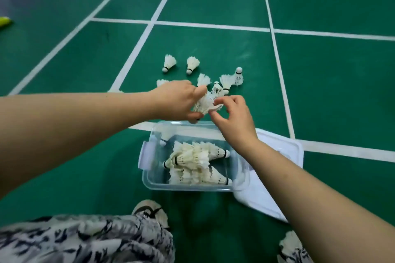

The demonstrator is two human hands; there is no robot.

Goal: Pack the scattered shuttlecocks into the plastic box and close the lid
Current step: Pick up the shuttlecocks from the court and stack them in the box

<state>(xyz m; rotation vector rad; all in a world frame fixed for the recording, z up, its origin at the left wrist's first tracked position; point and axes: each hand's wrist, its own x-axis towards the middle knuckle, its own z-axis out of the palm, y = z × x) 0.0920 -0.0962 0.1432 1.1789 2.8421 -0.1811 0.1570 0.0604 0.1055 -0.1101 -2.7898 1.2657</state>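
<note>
A clear plastic box [147, 175] stands open on the green court floor, with several white feather shuttlecocks [196, 160] lying inside. Its white lid [282, 147] lies flat on the floor to the box's right. Just beyond the box's far rim, my left hand [177, 100] grips a bunch of shuttlecocks [204, 103]. My right hand [233, 117] reaches in from the right, its fingertips pinching the feathers of that bunch. Several loose shuttlecocks [192, 64] lie scattered on the floor past both hands, some partly hidden behind my left hand.
White court lines [213, 26] cross the green floor. My knees in patterned fabric [85, 239] and a pale shoe [149, 209] sit at the bottom edge, near the box. A yellow-green object [4, 21] lies at the far left.
</note>
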